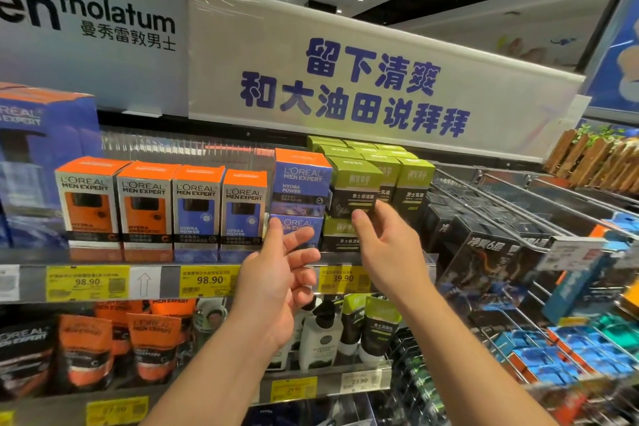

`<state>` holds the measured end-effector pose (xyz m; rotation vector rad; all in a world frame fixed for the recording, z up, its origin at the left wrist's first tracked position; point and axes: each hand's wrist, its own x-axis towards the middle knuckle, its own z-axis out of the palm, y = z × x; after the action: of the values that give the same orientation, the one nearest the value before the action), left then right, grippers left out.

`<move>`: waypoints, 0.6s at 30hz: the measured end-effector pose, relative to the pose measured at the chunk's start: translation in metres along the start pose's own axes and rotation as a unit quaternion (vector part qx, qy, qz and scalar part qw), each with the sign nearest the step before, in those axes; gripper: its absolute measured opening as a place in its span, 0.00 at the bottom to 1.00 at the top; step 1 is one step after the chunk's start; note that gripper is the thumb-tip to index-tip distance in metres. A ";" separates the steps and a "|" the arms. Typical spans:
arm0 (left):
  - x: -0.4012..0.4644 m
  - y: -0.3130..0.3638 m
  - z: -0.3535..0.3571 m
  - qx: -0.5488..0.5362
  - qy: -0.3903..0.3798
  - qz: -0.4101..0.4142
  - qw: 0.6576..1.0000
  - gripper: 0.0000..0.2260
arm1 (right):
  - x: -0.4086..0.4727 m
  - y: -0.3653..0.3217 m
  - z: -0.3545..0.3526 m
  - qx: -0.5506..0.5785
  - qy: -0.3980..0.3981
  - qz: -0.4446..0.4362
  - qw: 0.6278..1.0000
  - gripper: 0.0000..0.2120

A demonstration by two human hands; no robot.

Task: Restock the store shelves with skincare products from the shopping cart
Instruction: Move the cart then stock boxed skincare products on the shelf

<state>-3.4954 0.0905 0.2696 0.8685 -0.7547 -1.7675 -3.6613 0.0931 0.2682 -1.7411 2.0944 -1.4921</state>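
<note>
- Both forearms rise from the frame's bottom; my left hand [283, 273] is spread loose and holds nothing.
- My right hand [383, 245] touches the upper green box [354, 188] at frame centre, fingers relaxed; whether any pinch it is hidden.
- That box sits stacked on the shelf [31, 282]: placement looks nearly done.
- Cart unseen; remaining stock unknown.

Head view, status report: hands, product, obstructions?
Left hand open, empty, near the blue boxes. Right hand fingertips on upper green box, stacked on another. Nothing blocking.
</note>
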 end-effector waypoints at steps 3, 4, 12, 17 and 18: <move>0.000 0.000 -0.001 0.005 -0.001 -0.001 1.000 0.24 | -0.002 0.000 -0.001 -0.003 -0.005 -0.009 1.000 0.16; 0.001 -0.001 -0.001 0.006 -0.002 0.000 1.000 0.25 | -0.003 -0.002 -0.002 -0.003 -0.002 -0.012 1.000 0.15; 0.003 -0.002 -0.003 0.017 -0.010 -0.001 1.000 0.25 | -0.003 0.002 -0.003 0.022 -0.004 -0.018 1.000 0.14; 0.004 -0.005 -0.003 0.028 -0.020 0.002 0.999 0.25 | -0.005 0.000 -0.007 0.043 -0.008 -0.020 0.999 0.08; 0.004 -0.005 -0.003 0.032 -0.023 0.004 0.999 0.25 | -0.005 0.000 -0.007 0.044 -0.008 -0.019 0.999 0.08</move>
<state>-3.4963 0.0879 0.2626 0.8681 -0.8472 -1.7706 -3.6630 0.1014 0.2690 -1.7653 1.9672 -1.5502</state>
